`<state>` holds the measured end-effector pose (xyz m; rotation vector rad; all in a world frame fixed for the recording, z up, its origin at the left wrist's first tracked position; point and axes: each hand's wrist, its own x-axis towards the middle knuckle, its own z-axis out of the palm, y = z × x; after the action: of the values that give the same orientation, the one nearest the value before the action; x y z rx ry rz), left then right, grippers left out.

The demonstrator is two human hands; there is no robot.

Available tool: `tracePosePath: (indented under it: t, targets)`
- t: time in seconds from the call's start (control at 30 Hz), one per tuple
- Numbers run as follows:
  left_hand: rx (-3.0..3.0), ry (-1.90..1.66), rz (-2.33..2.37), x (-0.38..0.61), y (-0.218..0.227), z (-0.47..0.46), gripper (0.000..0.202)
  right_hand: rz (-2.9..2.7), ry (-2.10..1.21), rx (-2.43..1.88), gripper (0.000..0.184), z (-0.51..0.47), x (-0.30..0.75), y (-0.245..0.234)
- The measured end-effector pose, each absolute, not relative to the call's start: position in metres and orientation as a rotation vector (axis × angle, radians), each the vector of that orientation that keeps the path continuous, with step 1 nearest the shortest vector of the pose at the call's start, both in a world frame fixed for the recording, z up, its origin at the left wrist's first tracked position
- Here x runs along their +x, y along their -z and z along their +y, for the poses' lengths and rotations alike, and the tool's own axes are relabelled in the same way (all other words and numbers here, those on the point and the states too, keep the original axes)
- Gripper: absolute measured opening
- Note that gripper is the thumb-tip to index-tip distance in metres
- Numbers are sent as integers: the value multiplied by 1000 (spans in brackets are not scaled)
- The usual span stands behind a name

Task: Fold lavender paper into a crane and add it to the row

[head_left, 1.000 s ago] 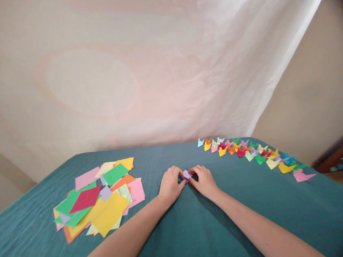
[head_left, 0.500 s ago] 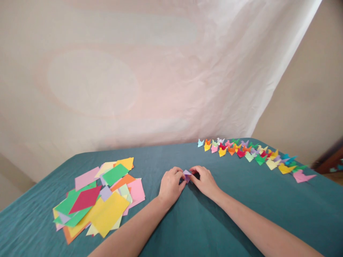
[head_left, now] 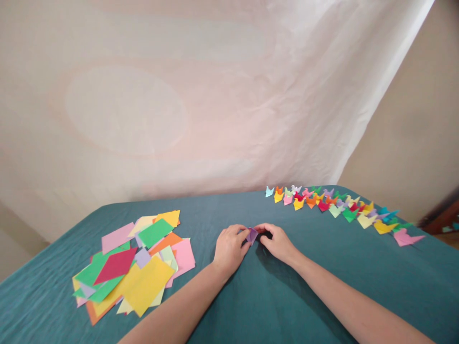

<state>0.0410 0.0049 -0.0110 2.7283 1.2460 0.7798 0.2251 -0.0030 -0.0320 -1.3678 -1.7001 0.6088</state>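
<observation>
A small folded purple paper piece [head_left: 252, 235] sits between my two hands on the teal tablecloth [head_left: 272, 296]. My left hand [head_left: 229, 247] pinches its left side with fingers curled. My right hand [head_left: 277, 241] grips its right side, fingers bent over it. Both forearms reach in from the bottom edge. Most of the paper is hidden by my fingers.
A loose pile of coloured paper squares [head_left: 132, 263] lies at the left. A row of several folded paper cranes [head_left: 340, 208] runs along the far right of the table. A wrinkled white cloth backdrop [head_left: 201, 95] hangs behind the table.
The purple paper has gone from lying flatter to a narrower, more folded shape. Both hands have closed in on it slightly; the right hand shifted a little right.
</observation>
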Motion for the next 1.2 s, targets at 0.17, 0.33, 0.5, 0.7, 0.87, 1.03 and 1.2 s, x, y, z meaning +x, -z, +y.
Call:
tracePosePath:
  t: [0.17,0.33,0.5,0.7,0.87,1.03,1.2]
  targets:
    - [2724,-787,1243,41,11,5,32,-1708,-669,-1337,26,-5,227,26]
    - [2724,-793,1241,41,10,5,34,-1720,-717,-1306,26,-5,227,21]
    - [2730,-798,1224,42,8,4,35,-1742,-715,-1308,27,-4,227,20]
    - [2735,-828,1206,42,7,4,35,-1733,-689,-1330,26,-2,226,23]
    - [2739,-854,1187,42,8,4,34,-1752,-645,-1364,24,1,225,26]
    - [2742,-845,1195,42,7,4,35,-1765,-612,-1390,23,3,224,27]
    - [2737,-833,1207,42,7,4,38,-1771,-616,-1386,24,5,224,28]
